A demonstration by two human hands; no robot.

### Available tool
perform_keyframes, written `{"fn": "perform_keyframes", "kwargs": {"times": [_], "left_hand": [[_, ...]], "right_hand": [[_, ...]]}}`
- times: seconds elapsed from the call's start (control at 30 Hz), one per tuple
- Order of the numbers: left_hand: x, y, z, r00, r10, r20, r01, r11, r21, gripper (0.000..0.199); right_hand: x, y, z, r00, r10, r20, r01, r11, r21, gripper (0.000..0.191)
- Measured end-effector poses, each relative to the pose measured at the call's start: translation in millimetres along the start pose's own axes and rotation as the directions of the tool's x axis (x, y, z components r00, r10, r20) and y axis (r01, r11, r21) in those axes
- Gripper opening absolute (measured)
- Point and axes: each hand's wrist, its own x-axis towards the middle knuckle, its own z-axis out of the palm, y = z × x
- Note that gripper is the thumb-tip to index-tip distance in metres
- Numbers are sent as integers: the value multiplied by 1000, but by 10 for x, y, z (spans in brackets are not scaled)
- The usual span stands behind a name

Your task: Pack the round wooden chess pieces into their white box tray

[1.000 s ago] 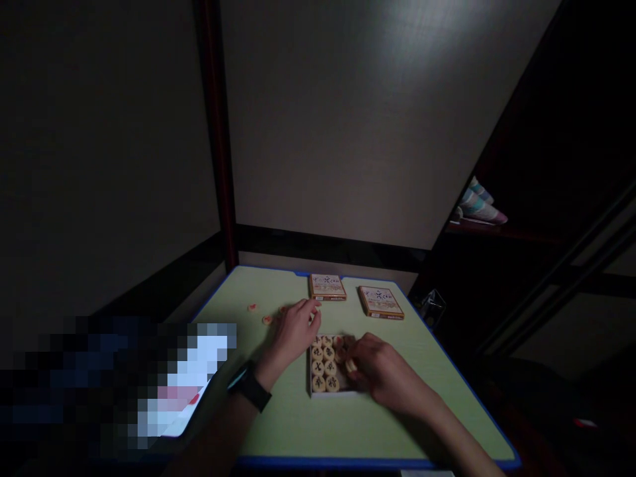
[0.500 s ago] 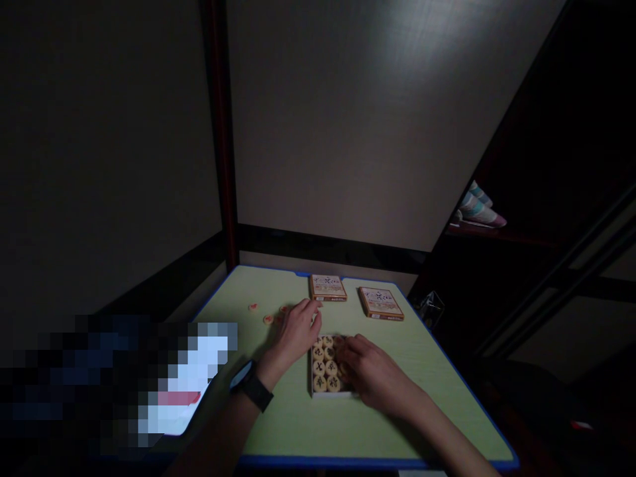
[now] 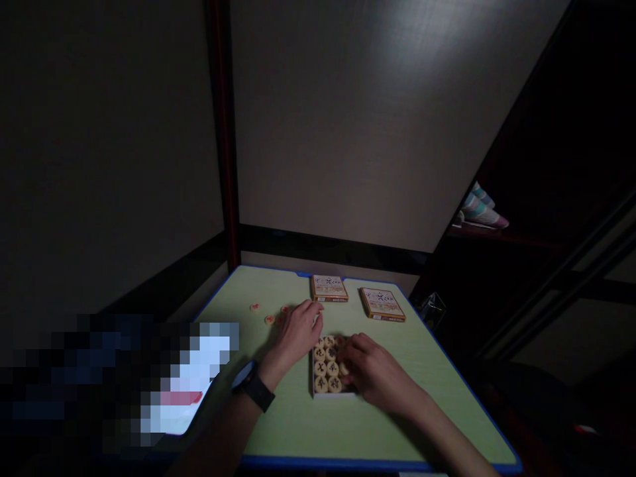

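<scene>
A shallow open box holds rows of round wooden xiangqi pieces with dark characters. My right hand reaches over its right side, fingers bent and pressed around a xiangqi piece in the box; the fingers partly cover it. Just beyond the box's back left corner is my left hand, palm down, thumb apart from loosely bent fingers, with nothing visible in it. A dark watch is on the left wrist. Several red-marked xiangqi pieces lie left of that hand, some partly hidden by it.
Two flat printed boxes, one at the back middle and one at the back right, lie on the green table with its blue edge. A bright, pixelated screen is at the left. Behind stands a grey panel.
The view has shifted very slightly. My right fingers have moved a little over the box's right side; my left hand stays in nearly the same place.
</scene>
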Motion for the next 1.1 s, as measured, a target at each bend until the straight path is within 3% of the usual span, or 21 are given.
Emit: {"fn": "perform_keyframes", "kwargs": {"times": [0.33, 0.53, 0.63, 0.7, 0.8, 0.9, 1.1], "left_hand": [[5, 7, -41, 999, -25, 42, 25, 1000, 7, 19], [15, -16, 2, 1000, -11, -2, 11, 999, -35, 20], [84, -109, -121, 998, -49, -51, 47, 998, -38, 24], [140, -238, -302, 993, -113, -45, 115, 992, 51, 26], [193, -489, -623, 963, -251, 102, 209, 929, 305, 30], [209, -704, -826, 905, -334, 262, 173, 854, 491, 35], [243, -825, -758, 858, -336, 388, 110, 859, 500, 33]], "right_hand": [[32, 72, -35, 999, -44, 22, 43, 997, 58, 21], [55, 51, -21, 999, -33, 17, 32, 997, 63, 23], [28, 82, -32, 999, -43, 4, 42, 988, 148, 25], [3, 136, -56, 998, -62, -14, 63, 969, 238, 29], [-17, 247, -81, 995, -64, -75, 87, 931, 355, 21], [-5, 339, -47, 983, -43, -178, 109, 916, 385, 14], [23, 395, 111, 948, -59, -313, 130, 969, 211, 21]]}}
